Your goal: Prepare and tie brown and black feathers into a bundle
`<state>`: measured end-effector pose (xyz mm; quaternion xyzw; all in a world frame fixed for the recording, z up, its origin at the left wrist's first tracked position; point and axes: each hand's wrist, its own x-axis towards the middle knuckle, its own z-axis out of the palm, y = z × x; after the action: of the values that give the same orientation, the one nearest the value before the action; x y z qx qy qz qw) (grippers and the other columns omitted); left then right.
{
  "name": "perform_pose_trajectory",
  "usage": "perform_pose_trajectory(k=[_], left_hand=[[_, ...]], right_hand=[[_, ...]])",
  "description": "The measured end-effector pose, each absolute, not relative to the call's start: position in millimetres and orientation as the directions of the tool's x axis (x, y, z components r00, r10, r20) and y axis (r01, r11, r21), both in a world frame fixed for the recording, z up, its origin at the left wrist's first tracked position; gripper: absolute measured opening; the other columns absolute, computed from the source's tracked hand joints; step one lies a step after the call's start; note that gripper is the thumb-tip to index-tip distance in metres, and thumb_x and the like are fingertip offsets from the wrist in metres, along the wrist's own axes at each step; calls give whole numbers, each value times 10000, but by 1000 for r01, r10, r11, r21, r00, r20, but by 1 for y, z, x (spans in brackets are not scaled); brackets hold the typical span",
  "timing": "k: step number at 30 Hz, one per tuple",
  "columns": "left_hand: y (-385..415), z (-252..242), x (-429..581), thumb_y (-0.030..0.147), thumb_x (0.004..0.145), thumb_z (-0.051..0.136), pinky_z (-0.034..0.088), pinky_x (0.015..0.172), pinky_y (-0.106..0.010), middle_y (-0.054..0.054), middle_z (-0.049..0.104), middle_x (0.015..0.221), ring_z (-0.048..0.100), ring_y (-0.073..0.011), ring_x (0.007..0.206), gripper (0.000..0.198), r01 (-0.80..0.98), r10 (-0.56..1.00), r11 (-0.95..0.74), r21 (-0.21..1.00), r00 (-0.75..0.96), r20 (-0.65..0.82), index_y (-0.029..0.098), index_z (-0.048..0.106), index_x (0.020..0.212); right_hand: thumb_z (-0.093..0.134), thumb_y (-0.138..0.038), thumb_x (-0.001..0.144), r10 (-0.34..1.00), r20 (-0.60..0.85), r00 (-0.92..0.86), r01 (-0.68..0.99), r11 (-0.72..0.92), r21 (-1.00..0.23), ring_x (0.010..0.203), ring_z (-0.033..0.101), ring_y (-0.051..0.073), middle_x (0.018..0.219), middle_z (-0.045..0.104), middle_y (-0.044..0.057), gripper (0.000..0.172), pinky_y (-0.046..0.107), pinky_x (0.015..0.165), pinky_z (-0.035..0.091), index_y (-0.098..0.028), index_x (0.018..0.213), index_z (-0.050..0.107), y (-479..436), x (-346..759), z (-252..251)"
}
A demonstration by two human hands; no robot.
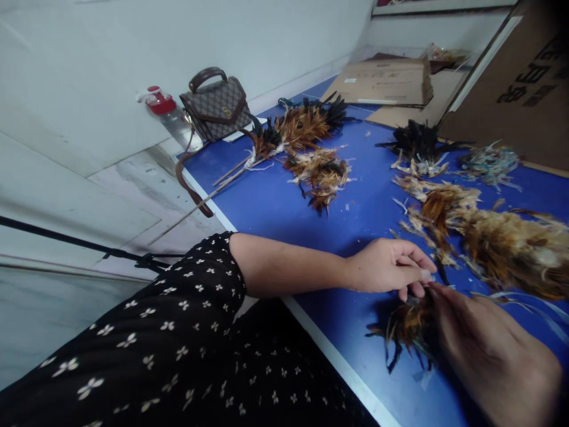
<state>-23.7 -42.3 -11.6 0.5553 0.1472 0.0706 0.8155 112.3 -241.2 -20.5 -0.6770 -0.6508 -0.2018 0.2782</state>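
Observation:
My left hand (391, 265) rests on the blue table (275, 201), its fingers pinched on the top of a small bundle of dark brown and orange feathers (406, 326). My right hand (493, 350) comes in from the lower right and grips the same bundle from the other side. The feathers fan out below both hands. A long fluffy strip of brown feathers (502, 246) lies just beyond my fingers, with pale plastic strips trailing from it.
Other feather piles lie farther off: an orange-brown pile (320, 169), a feather duster on a thin stick (284, 133), black feathers (415, 142). A patterned handbag (216, 107) and a red-capped bottle (169, 115) stand at the table's far left corner. Cardboard boxes (386, 83) sit at the back.

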Motion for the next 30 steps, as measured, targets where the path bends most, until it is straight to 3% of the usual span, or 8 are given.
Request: perform_pose_trajectory(k=[4,8,13,18,23,30], left_hand=[[-45,-11,-30,175,915,863,587,765,-250,-9,722,946,683,-86,798,216,-114,418,109,987,906,58,150,708,1063],[-45,-8,-35,226,832,936,590,865,-290,-43,715,928,674,-135,858,178,-237,271,-233,943,916,297,156,787,899],[-43,-11,-34,223,941,844,594,961,-319,-58,719,879,682,-162,869,73,-226,171,-446,866,928,330,151,839,927],[-42,-14,-31,211,957,842,605,1010,-321,-93,789,980,746,-182,964,67,-139,226,-479,867,935,275,154,869,979],[-39,-8,-31,196,904,904,613,999,-307,-90,822,1004,771,-182,986,65,-77,244,-434,898,949,200,161,875,952],[-42,-12,-33,247,892,904,604,927,-290,-88,841,1032,764,-167,951,136,-22,325,-281,959,938,117,153,868,983]], right_hand=[[768,-387,1100,738,629,246,959,-90,-270,860,803,234,1079,861,62,239,341,772,557,-232,1275,817,-240,110,-22],[711,-498,1121,727,555,404,903,-219,-370,756,761,207,963,833,41,314,336,684,528,-239,1247,836,-239,106,-20],[692,-644,1091,743,406,532,806,-298,-511,651,730,176,843,807,-20,380,313,592,517,-297,1179,821,-240,101,-13],[753,-702,1028,766,233,598,670,-319,-670,710,786,189,955,863,-13,414,261,591,573,-328,1190,828,-244,108,-19],[858,-660,950,756,164,634,537,-278,-796,806,825,241,1083,884,28,438,268,667,644,-322,1228,840,-246,114,-30],[867,-618,964,768,186,613,550,-245,-799,795,811,214,1049,877,17,381,247,717,646,-313,1192,855,-246,110,-27]])
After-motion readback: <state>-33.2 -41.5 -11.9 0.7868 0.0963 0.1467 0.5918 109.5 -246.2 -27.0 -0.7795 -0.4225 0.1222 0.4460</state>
